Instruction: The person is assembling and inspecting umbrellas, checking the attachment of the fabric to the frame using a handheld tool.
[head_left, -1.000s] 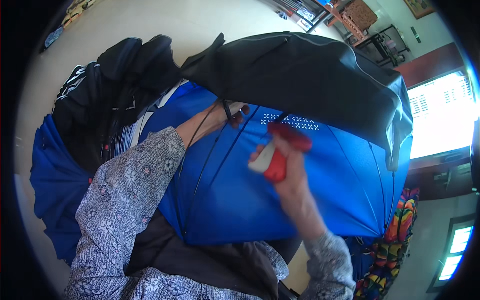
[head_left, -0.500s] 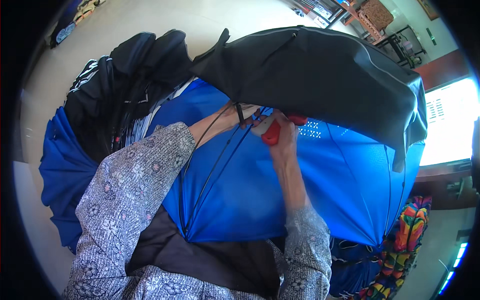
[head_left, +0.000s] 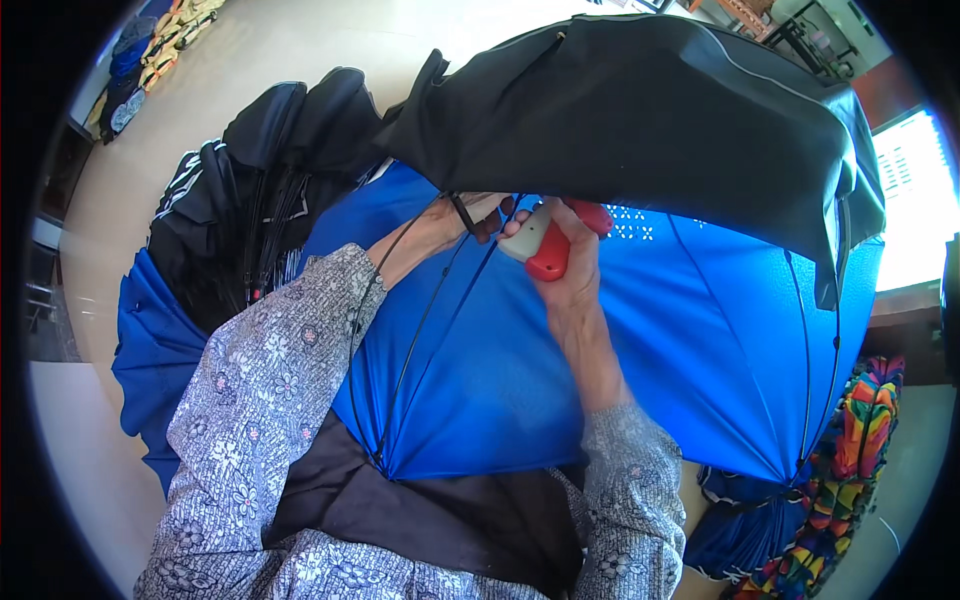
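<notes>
An open umbrella (head_left: 480, 400) with a blue lining and thin dark ribs spreads in front of me. A black cloth panel (head_left: 620, 120) arches over its far side. My right hand (head_left: 575, 265) grips a red and grey handheld tool (head_left: 549, 251) whose exact kind I cannot tell. Just left of it, my left hand (head_left: 475, 215) reaches in among the ribs under the black panel's edge. Its fingers are bent and close together. The panel and a short dark rod (head_left: 463, 212) partly cover them, so what they pinch is hidden. The tool's front end nearly meets these fingers.
Folded black umbrellas (head_left: 290, 150) and blue ones (head_left: 160, 350) lie fanned out on my left. Gathered blue cloth (head_left: 745, 525) and rainbow-coloured umbrellas (head_left: 865, 425) are at the lower right. Beige and dark bundles (head_left: 165, 50) sit at the far left, and a bright window (head_left: 915, 195) on the right.
The view has shifted, and the black panel now reaches higher and farther right. The tool has turned a little and shows more of its grey front. Both hands stay close together at the ribs.
</notes>
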